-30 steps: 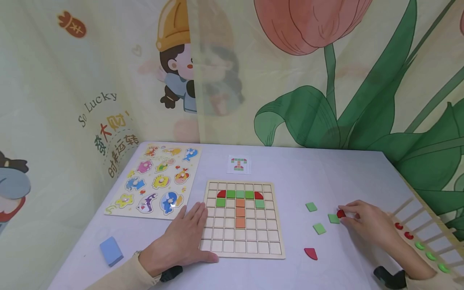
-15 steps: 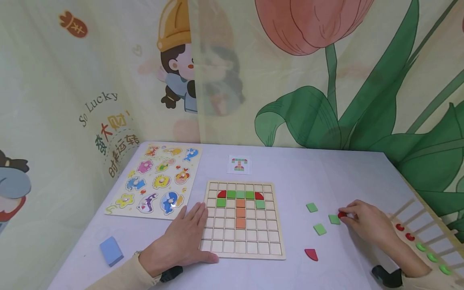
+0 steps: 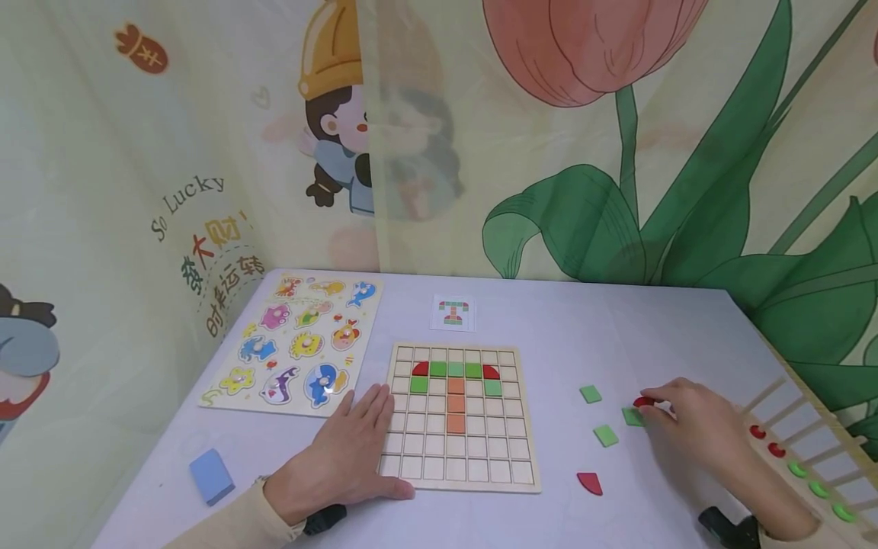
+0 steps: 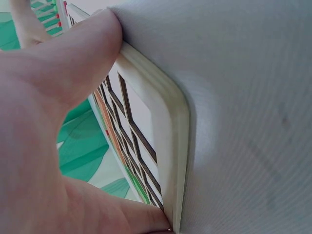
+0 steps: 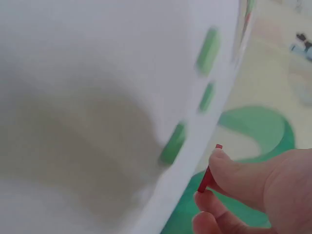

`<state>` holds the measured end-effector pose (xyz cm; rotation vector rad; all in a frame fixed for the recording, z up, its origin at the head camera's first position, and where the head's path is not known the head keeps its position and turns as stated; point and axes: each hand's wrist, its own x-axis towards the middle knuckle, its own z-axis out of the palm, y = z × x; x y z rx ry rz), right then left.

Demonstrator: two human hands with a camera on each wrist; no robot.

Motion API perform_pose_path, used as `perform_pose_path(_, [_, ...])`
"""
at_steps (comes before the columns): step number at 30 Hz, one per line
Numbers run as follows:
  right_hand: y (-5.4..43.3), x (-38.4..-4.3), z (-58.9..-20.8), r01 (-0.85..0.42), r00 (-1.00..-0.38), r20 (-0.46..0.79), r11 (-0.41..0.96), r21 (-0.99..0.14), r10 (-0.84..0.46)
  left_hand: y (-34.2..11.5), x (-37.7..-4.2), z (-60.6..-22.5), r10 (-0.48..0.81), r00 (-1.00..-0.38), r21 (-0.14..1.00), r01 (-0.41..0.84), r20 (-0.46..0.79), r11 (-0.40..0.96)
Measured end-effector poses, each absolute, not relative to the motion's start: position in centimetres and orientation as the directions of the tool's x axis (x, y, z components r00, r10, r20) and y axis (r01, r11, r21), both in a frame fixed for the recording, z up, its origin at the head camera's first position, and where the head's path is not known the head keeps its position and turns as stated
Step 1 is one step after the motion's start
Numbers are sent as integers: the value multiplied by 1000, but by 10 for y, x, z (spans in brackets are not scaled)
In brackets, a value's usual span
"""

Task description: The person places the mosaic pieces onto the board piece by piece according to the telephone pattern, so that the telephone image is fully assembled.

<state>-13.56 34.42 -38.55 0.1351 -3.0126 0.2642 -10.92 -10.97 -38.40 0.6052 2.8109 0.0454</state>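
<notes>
My left hand (image 3: 343,450) rests along the left edge of the wooden grid board (image 3: 507,469), fingers straight and thumb at its front edge. In the left wrist view, the thumb and a finger border the board's rounded corner (image 4: 170,102). Between thumb and fingertips, my right hand (image 3: 703,427) pinches a red quarter-circle tile (image 3: 642,402). The right wrist view shows this red tile (image 5: 204,180) edge-on, raised off the table. Just below it lies a green square tile (image 3: 632,416). Red, green and orange tiles (image 3: 456,404) form a T shape in the board.
Two more green squares (image 3: 590,393) and a red quarter-circle (image 3: 590,483) lie right of the board. A pattern card (image 3: 453,313) is behind it. An animal puzzle (image 3: 295,343) and blue block (image 3: 211,476) stand left; a wooden rack with red and green pieces (image 3: 816,486) stands far right.
My right hand has lifted the red quarter-circle slightly and tilted it flatter, over the green square's far edge. The left hand has stayed on the board.
</notes>
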Motion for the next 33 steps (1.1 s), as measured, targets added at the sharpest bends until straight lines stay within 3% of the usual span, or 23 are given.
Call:
perform_pose_path(7, [284, -120, -379, -300, -928, 269, 946, -125, -258, -110, -109, -383, 401, -878, 84, 393, -260, 916])
perform_pose_path(14, [220, -115, -375, -456, -871, 270, 881, -128, -411, -110, -109, -383, 403, -879, 88, 394, -254, 915])
perform_pose_path(19, [184, -117, -384, -589, -797, 273, 794, -150, -539, -109, -108, -383, 403, -880, 85, 394, -254, 915])
perform_pose_path(33, [119, -148, -389, -703, -710, 225, 690, -174, -667, -110, -108, -384, 413, -877, 45, 416, -247, 908])
